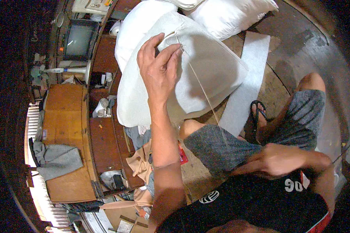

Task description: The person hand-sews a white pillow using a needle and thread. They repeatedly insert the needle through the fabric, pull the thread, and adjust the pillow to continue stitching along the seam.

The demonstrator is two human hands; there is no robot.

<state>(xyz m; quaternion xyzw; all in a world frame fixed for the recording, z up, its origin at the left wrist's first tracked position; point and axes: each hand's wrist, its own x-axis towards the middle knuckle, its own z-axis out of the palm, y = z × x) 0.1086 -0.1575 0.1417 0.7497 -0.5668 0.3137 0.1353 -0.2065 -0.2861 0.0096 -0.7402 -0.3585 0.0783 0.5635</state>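
My left hand (159, 64) is at a large, pale grey-white cushion (206, 73), its fingers bent and closed on a fold of the cloth near the upper edge. A thin, light thread (200, 83) rises from the cloth beside my fingertips. It stretches taut down to the right, across my shorts, towards my right hand (274, 159). That hand is in front of my body, smeared by motion, so its fingers and any needle in them do not show clearly.
White stuffed pillows (229, 17) lie behind the cushion. A pale strip of cloth (247, 77) is on the floor by my sandalled foot (258, 112). Left stands a wooden cabinet (68, 124) with a grey cloth (60, 161) on it. Peach fabric scraps (140, 165) lie beside my left arm.
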